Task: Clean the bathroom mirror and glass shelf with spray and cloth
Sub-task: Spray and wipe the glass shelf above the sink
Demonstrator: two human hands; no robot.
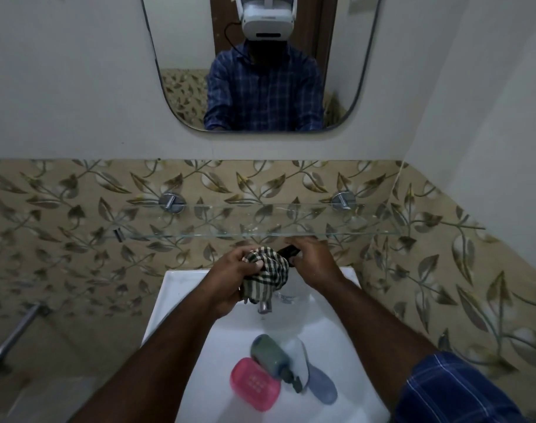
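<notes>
— What is your left hand (233, 271) doing?
— Your grip is closed on the crumpled green-checked cloth (268, 274), above the white ceramic sink (181, 288).
— And your right hand (314, 264)?
— It is wrapped round the clear spray bottle with a black nozzle (288, 251), just beside the cloth, under the clear glass shelf (260, 221) and rounded wall mirror (260, 65).

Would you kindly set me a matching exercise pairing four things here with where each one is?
Things:
1. checked cloth
2. pink soap case
3. glass shelf
4. mirror

Places:
A. lying in the sink
B. on the wall above the tile band
C. bunched in the left hand
D. mounted on the patterned tiles

Pairs: 1-C, 2-A, 3-D, 4-B
</notes>
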